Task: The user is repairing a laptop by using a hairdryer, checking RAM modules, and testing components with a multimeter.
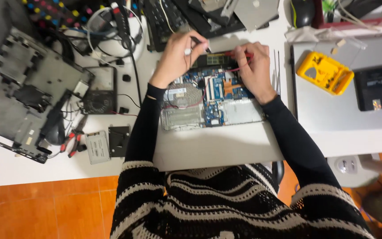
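2 hands over the opened laptop (213, 102) on my head view: left hand (177, 55) pinches a black probe (196, 40), right hand (255, 66) grips a red probe (239, 54), both tips on the memory module (215, 59). Yellow multimeter (325, 71) sits well right.

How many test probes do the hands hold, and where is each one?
2. The left hand holds a black probe above the memory module. The right hand holds a red probe at the module's right end.

white table (226, 146), opened laptop (208, 99), yellow multimeter (324, 72)
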